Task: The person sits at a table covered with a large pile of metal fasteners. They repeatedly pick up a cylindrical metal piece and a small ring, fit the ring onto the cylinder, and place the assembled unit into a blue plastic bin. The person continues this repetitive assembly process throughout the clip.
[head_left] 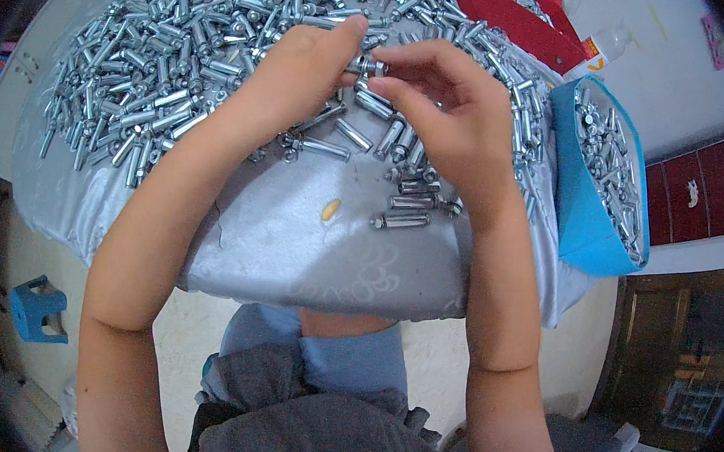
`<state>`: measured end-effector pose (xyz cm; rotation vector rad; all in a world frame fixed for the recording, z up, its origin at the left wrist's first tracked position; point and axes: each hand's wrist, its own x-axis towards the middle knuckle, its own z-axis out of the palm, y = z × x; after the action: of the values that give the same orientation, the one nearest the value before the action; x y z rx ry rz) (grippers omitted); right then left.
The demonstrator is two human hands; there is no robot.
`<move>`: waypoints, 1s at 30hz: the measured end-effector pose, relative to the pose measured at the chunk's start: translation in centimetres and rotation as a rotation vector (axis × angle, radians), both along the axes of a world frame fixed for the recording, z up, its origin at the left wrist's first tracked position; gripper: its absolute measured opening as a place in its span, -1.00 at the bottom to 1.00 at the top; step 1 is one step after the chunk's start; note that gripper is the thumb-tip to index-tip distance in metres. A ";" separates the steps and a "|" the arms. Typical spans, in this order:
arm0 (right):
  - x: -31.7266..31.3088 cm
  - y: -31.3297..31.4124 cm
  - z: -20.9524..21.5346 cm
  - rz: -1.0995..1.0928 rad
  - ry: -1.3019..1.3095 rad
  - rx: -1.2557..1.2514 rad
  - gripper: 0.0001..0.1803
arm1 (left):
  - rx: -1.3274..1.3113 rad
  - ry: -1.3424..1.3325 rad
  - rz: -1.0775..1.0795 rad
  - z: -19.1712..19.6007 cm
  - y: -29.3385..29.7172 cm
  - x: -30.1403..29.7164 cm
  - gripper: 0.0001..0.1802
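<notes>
Above the near part of a heap of metal expansion bolts (183,60), my two hands meet at one expansion bolt (365,67). My left hand (305,70) is closed on its left end, thumb stretched along the top and the curled fingers mostly hidden. With thumb and forefinger, my right hand (454,105) pinches the nut end. Much of the held bolt is covered by my fingers. Below my right hand lie a few separate bolts (401,221). More loose bolts (321,148) lie at the heap's near edge, between my forearms.
A silvery cloth (265,248) covers the rounded table, with a small yellow piece (330,210) on it. At the right edge stands a blue container (589,233) of bolts. Behind are a red container (518,20) and a plastic bottle (601,51). A blue stool (38,310) stands lower left.
</notes>
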<state>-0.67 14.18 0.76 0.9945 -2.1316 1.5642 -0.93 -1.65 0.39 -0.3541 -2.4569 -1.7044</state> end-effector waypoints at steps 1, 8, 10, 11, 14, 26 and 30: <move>0.0 0.0 0.1 -0.022 0.026 0.038 -0.85 | -0.004 -0.008 -0.002 0.0 0.0 0.0 -0.41; -0.1 1.0 0.5 -0.100 -0.015 0.297 -0.85 | -0.048 -0.027 0.025 0.2 0.2 0.2 -0.40; -0.1 0.7 0.7 -0.139 0.076 0.245 -0.86 | -0.037 0.049 0.004 -0.8 -0.3 -0.7 -0.40; 0.1 0.1 0.8 -0.166 0.137 0.186 -0.86 | -0.028 0.039 -0.001 -1.0 -0.5 -0.9 -0.40; 0.0 0.0 0.8 -0.139 0.207 0.151 -0.83 | -0.058 -0.072 -0.014 -0.2 -0.6 -0.6 -0.39; -0.1 0.7 0.9 -0.123 0.201 0.236 -0.78 | 0.031 -0.140 -0.031 0.4 -0.1 0.2 -0.38; -0.1 1.6 1.1 -0.161 0.189 0.446 -0.77 | -0.015 -0.153 -0.068 0.9 -0.3 0.3 -0.38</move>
<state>-0.78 15.74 1.91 1.0212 -2.4023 0.8991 -0.60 -1.99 1.26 -0.3236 -2.5936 -1.8040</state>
